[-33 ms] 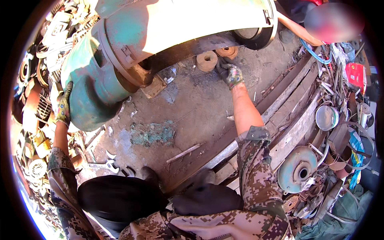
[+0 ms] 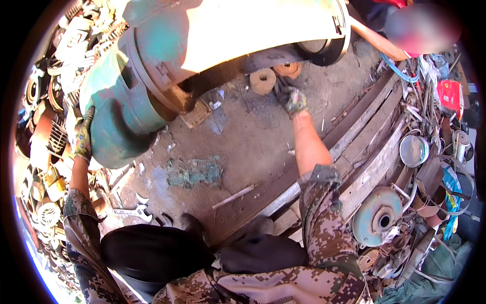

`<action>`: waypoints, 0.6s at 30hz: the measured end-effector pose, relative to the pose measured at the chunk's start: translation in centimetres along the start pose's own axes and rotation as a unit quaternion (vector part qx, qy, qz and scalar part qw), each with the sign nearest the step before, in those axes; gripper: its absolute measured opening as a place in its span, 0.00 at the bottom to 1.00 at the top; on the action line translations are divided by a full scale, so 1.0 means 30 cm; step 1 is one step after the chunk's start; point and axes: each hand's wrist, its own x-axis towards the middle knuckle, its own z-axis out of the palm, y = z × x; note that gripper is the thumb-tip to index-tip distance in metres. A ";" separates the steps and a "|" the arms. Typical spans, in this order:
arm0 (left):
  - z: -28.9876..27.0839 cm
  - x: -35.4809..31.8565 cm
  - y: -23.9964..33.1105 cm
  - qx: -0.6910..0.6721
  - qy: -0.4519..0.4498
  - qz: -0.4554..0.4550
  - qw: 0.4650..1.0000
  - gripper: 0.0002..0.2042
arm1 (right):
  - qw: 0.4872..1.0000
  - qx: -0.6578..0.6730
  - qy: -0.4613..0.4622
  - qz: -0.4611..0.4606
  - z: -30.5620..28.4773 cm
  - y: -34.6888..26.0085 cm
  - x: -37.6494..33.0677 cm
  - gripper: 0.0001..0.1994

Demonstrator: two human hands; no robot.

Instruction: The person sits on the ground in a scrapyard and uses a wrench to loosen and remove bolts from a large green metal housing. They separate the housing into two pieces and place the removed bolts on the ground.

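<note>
Since the green metal housing, ahead over the ground, looks heavy and rigid, its flange seems the surest hold — left hand flat against it, grip unclenched; right hand beside a brown ring, grip unclear.

left hand gloved, fingers straight | right hand gloved | right forearm stretched forward
</note>
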 end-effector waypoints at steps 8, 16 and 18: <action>-0.002 -0.053 0.094 -0.092 -0.003 0.005 0.996 0.39 | 0.996 0.016 0.070 -0.050 -0.136 -0.077 -0.262 0.25; -0.002 -0.039 0.073 -0.137 -0.029 -0.036 0.989 0.39 | 0.992 0.003 0.119 -0.030 -0.083 0.004 -0.341 0.26; -0.010 -0.040 0.079 -0.142 -0.005 -0.007 0.990 0.41 | 0.994 -0.002 0.106 -0.025 -0.050 0.008 -0.273 0.31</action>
